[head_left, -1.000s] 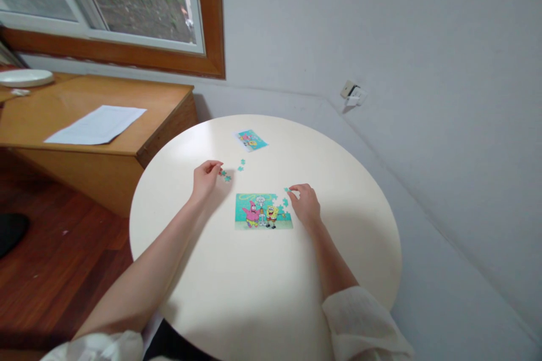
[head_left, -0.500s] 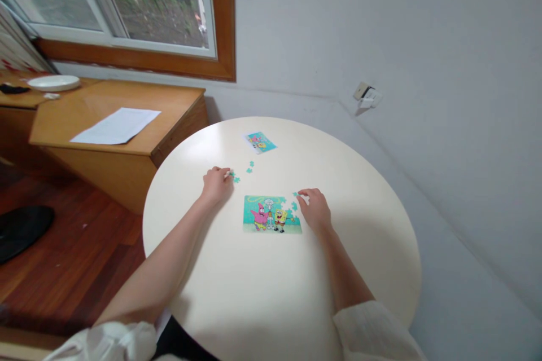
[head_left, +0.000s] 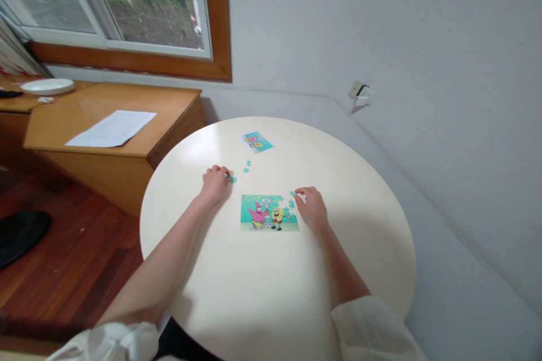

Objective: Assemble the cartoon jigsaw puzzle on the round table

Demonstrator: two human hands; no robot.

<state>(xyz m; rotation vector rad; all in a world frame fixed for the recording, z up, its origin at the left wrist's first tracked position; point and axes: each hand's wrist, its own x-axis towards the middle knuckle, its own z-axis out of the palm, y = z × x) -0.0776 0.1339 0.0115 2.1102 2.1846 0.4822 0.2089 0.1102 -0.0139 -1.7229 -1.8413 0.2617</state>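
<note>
A jigsaw puzzle (head_left: 263, 220), with a pink starfish, a grey-green figure and a yellow square character, lies mostly assembled on the white round table (head_left: 271, 287). Gaps show in its upper right, where a turquoise piece (head_left: 291, 203) sits among them. My right hand (head_left: 313, 206) is at that corner, thumb and forefinger closed on a small puzzle piece (head_left: 292, 193). Up and left of the puzzle, my left hand (head_left: 215, 183) has its fingertips closed on turquoise puzzle pieces (head_left: 232, 179), partly hidden by the fingers. Two more loose pieces (head_left: 248, 167) lie just beyond it.
A picture card (head_left: 257, 142) with similar characters lies toward the table's far edge. On the left, a wooden desk (head_left: 169, 104) holds a paper sheet (head_left: 112, 128) and a white plate (head_left: 48, 87). Behind the table is a wall with a socket (head_left: 362, 93).
The fingertips of my left hand have come down over the pieces beside them, covering more of them. My right hand stays by the puzzle's upper right corner. The whole view has shifted slightly.
</note>
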